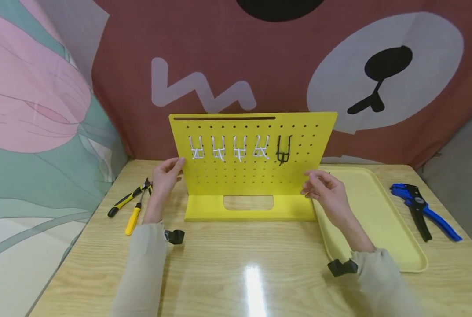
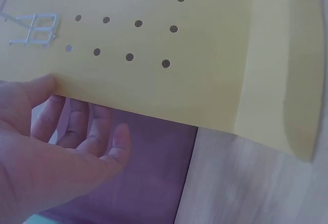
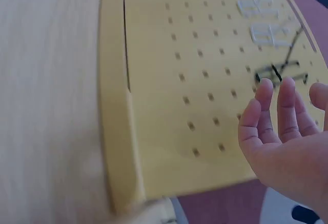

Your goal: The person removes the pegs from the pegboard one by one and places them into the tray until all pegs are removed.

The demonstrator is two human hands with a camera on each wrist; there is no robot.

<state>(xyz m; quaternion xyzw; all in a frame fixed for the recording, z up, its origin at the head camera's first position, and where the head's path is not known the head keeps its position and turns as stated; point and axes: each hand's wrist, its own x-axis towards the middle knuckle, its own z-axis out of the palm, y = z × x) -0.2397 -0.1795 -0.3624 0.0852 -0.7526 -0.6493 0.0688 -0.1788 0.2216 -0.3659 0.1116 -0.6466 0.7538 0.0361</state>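
A yellow pegboard (image 1: 243,178) stands upright on its base. Several white wire hooks (image 1: 239,147) and one black hook (image 1: 283,152) hang in a row on it. My left hand (image 1: 163,182) pinches the board's left edge; in the left wrist view the thumb of that hand (image 2: 61,142) meets the edge, with the fingers curled behind the yellow board (image 2: 205,80). My right hand (image 1: 328,193) is by the board's right edge, holding nothing. The right wrist view shows this hand (image 3: 292,137) with relaxed, slightly bent fingers near the black hook (image 3: 279,74).
Left of the board lie black-and-yellow pliers (image 1: 126,200) and a yellow-handled screwdriver (image 1: 133,220). A pale yellow tray (image 1: 370,220) sits to the right, partly under my right arm, with a blue-and-black tool (image 1: 419,204) beyond it. A printed cloth (image 1: 259,57) hangs behind.
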